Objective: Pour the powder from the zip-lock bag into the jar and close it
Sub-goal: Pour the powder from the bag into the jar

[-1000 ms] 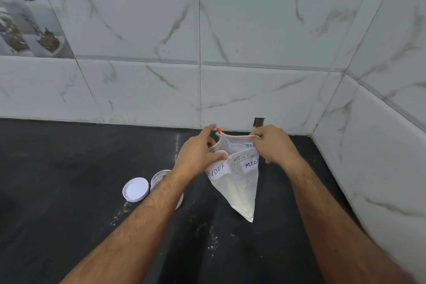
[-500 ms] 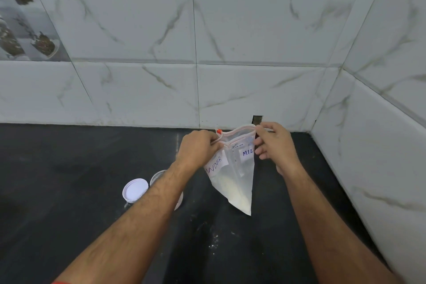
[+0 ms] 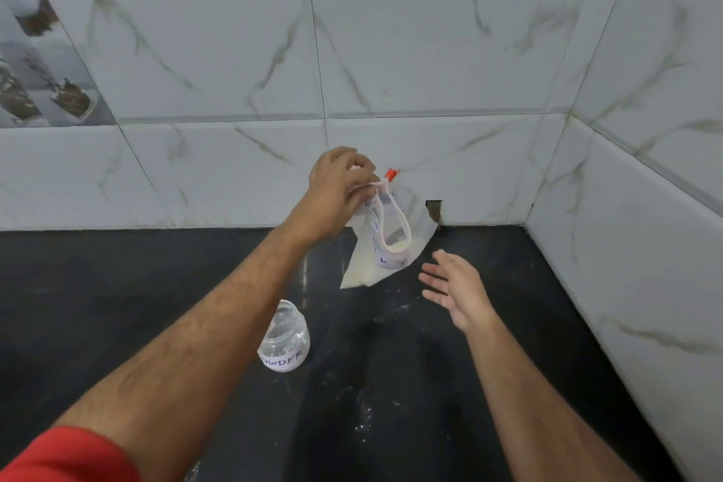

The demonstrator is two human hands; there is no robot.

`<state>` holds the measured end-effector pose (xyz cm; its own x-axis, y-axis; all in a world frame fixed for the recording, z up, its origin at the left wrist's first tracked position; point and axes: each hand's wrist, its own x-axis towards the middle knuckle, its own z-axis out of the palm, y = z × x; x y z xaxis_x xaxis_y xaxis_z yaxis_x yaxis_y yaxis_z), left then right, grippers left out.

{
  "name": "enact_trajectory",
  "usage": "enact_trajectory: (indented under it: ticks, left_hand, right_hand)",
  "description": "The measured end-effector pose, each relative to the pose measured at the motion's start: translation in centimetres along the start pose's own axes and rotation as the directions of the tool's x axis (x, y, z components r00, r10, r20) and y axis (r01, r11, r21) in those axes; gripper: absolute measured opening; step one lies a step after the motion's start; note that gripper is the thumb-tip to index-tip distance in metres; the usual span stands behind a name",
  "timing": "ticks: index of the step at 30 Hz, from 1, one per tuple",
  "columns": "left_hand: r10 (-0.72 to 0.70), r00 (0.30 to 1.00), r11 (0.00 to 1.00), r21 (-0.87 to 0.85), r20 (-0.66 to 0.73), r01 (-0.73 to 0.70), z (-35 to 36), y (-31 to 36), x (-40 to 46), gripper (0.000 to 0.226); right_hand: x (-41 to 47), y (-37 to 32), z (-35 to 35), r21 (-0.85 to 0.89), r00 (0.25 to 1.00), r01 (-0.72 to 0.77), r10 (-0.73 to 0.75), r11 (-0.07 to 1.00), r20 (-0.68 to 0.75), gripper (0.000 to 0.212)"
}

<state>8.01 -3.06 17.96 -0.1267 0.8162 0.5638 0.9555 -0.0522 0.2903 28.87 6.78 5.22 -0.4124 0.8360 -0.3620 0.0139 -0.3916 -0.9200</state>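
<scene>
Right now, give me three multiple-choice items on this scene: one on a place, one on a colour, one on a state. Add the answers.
1. Where does the clear jar with the white POWDER label stand?
A. On the black counter, beside the left forearm
B. Against the right wall
C. In the right hand

2. What colour is the slider on the clear zip-lock bag of white powder?
A. Blue
B. Green
C. Orange-red

3. What is the state of the right hand?
A. Gripping the jar
B. Open, holding nothing
C. Pinching the bag

Answers: 1 A, the jar sits on the counter next to the forearm. 2 C, the slider at the bag's top is orange-red. 3 B, its fingers are spread and apart from the bag, which the left hand alone pinches.
</scene>
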Motion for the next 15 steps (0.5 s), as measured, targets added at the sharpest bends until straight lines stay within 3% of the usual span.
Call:
enact_trajectory:
  ticks: [3,7,11,15]
  left_hand:
    - [-0.083,0.996,0.984,-0.160,-0.040,0.075,-1.2,-0.2,0.6,0.028]
    - [-0.229,0.973,0.891,-0.407,-0.016,0.202,-2.0,-0.4,0.2,0.016]
    - [-0.343,0.939,0.758,-0.596,-0.019,0.265,-1.9,-0.8,-1.2,0.015]
    - [-0.475,0.880,0.635,-0.693,0.000,0.343,-1.6,-2.6,-2.6,0.014]
  right_hand:
    - [0.9,-1.2,1.2,0.160,0.997,0.013,-0.025,0.987,0.072,0.045]
    - [2.0,-2.8,1.8,0.322,0.995,-0.051,0.020,0.945,0.101,0.049]
    - [2.2,-3.9,2.1,0.391,0.998,-0.041,0.017,0.919,0.066,0.037]
    - [2.0,-4.5,2.0,0.268,0.998,0.058,-0.063,0.962,0.010,0.017]
